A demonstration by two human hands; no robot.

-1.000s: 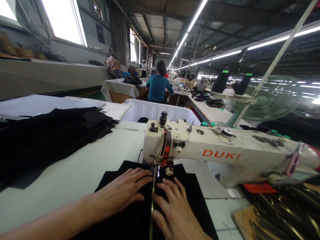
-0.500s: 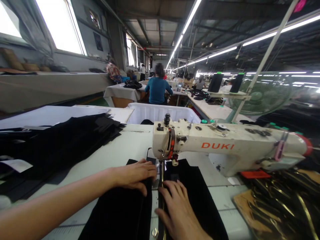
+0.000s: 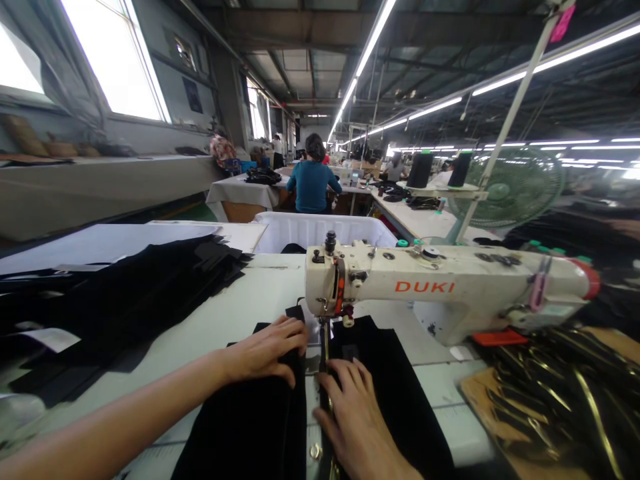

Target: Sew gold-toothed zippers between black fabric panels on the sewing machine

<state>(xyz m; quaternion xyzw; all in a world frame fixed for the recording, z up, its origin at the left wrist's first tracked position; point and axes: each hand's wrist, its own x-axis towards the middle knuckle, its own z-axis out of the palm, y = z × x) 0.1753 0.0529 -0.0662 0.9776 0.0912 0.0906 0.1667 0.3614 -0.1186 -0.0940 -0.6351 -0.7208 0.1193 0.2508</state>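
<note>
At a factory sewing station, a worker's left hand [image 3: 267, 350] lies flat, fingers loosely curled, pressing down on the left panel of black fabric [image 3: 250, 420], while the right hand [image 3: 353, 413] rests palm-down, fingers spread, on the right panel [image 3: 395, 387]; neither hand grips anything. The hands flank a narrow gap running toward the needle, a placement that appears meant to keep both edges aligned as they feed under the presser foot [image 3: 326, 327] (the foot itself is too small to read clearly). The fabric lies on the white table [image 3: 240, 300], its far end beneath the head of the cream sewing machine [image 3: 440, 293] marked DUKI. A stack of black cut pieces [image 3: 115, 300] waits within reach on the left. Beyond sit a white bin [image 3: 320, 230], thread cones [image 3: 420, 170] and a green fan [image 3: 515, 187]; farther off, a person in a teal top [image 3: 313, 187] works with back turned.
</note>
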